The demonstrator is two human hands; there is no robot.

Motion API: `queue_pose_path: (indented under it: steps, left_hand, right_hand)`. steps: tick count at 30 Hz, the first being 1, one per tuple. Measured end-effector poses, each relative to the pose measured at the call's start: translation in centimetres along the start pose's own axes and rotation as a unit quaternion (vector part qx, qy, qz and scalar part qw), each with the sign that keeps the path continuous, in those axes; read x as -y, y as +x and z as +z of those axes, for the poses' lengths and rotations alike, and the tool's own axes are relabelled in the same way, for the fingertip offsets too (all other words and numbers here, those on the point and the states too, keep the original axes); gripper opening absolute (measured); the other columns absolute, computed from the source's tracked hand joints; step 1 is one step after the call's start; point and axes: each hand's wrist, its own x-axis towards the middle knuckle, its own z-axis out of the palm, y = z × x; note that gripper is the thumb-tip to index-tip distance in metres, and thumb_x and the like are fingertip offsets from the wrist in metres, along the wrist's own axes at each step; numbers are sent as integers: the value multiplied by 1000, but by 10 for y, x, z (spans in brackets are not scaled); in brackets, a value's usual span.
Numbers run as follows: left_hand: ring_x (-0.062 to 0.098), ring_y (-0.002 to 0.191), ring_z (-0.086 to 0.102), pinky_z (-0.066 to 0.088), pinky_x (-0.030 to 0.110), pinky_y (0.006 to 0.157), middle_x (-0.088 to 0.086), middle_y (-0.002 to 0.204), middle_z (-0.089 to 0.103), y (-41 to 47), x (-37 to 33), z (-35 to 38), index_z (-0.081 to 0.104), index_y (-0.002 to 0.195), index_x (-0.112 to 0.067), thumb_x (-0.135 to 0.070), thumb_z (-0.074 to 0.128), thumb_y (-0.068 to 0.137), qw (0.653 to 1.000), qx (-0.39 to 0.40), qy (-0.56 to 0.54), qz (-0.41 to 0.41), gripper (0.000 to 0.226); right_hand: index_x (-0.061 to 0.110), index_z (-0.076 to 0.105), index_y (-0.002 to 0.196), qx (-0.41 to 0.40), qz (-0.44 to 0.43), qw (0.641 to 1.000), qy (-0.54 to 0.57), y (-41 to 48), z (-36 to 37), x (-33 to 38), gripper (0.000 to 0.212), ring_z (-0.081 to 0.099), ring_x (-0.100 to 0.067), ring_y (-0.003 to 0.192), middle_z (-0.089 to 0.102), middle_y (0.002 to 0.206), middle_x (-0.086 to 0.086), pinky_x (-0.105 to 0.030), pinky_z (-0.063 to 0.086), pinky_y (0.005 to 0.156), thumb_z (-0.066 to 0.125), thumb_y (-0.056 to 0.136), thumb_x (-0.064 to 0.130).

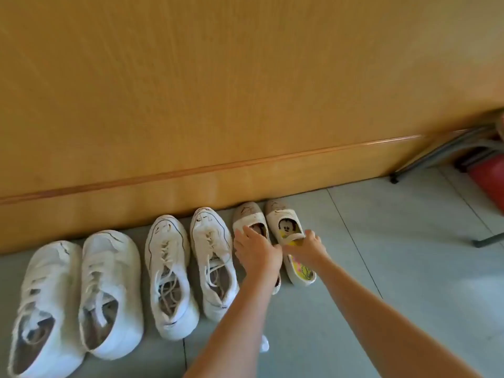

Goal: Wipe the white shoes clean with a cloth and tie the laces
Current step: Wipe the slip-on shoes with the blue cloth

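Note:
Six pale shoes stand in a row on the floor, toes to the wood wall. At the left is a white lace-up pair [81,293], then a second white pair [191,268] with loose laces. At the right is a cream slip-on pair. My left hand [256,249] reaches over the left slip-on [246,216], fingers on its left edge and thumb on its right. My right hand [308,245] grips the side rim of the right slip-on [283,219], which has a cartoon insole. No cloth is clearly in view.
A wood-panelled wall [245,91] with a skirting strip runs behind the shoes. Grey metal furniture legs [436,156] and a red object [488,178] stand at the far right. The floor is grey tile [381,255]. A small white thing [264,343] peeks out under my left forearm.

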Motion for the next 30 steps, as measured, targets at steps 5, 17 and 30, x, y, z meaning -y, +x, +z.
queue_pose_path:
  steps: [5, 17, 30]
  left_hand:
    - [31, 142, 14, 25, 39, 111, 18, 156, 2, 17, 14, 42, -6, 147, 0, -39, 64, 85, 998, -19, 58, -24, 102]
    - [27, 115, 50, 48, 34, 84, 13, 133, 40, 25, 22, 63, 8, 146, -4, -42, 77, 71, 992, -110, 29, -48, 108]
    - [22, 120, 49, 48, 38, 85, 3, 135, 44, -22, -8, 15, 18, 147, -19, -32, 71, 76, 986, -145, -62, 62, 90]
  right_hand:
    - [14, 19, 144, -23, 1, 1000, 13, 33, 19, -18, 91, 38, -30, 127, 34, 140, -9, -48, 41, 100, 67, 75, 50]
    - [15, 28, 138, -36, 0, 999, -8, 44, 26, -22, 88, 48, -30, 118, 40, 131, -8, -41, 44, 93, 70, 72, 54]
    - [17, 34, 134, -114, -1, 988, 107, -9, -22, -53, 89, 48, -30, 114, 44, 122, -7, -51, 46, 94, 75, 62, 51]
